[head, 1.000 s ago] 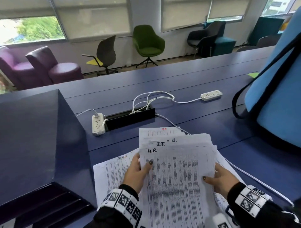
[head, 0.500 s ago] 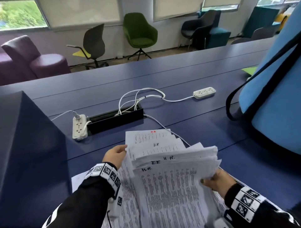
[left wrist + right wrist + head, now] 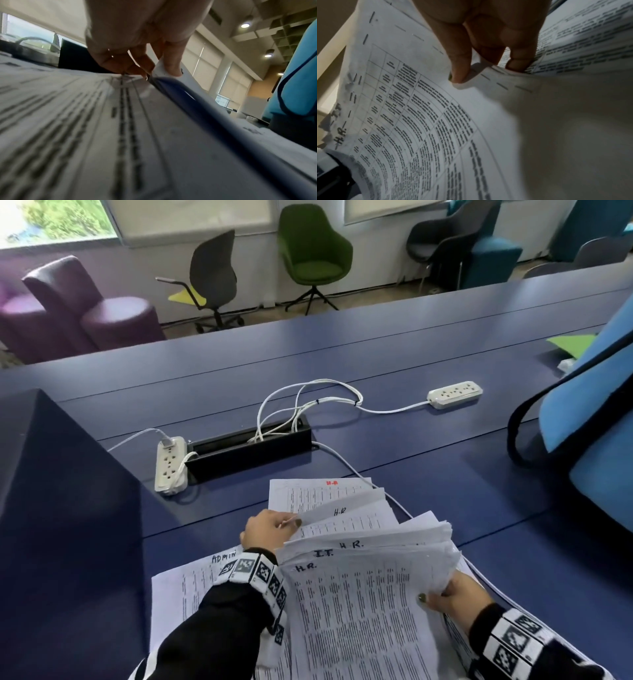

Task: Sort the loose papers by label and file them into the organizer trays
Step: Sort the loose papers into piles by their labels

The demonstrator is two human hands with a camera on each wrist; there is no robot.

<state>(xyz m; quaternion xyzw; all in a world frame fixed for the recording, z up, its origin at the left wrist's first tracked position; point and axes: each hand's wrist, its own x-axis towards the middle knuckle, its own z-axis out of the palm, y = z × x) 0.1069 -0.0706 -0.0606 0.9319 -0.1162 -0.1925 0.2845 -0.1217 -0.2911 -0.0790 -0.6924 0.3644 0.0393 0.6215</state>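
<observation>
Papers (image 3: 359, 604), thin and limp, fan out near the table's (image 3: 445, 344) front edge: my right hand (image 3: 452, 599) clamps the stack's right edge, my left hand (image 3: 270, 530) pinches one sheet's left edge. They would likely slide and crease, so edges suit. Handwritten labels read "H.R.", "I.T.", and "ADMIN" on a flat sheet (image 3: 185, 587).

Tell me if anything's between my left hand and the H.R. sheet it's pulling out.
Nothing visible: the left hand already pinches that H.R. sheet by its left edge, lifting it off the sheet lying beneath on the table.
</observation>
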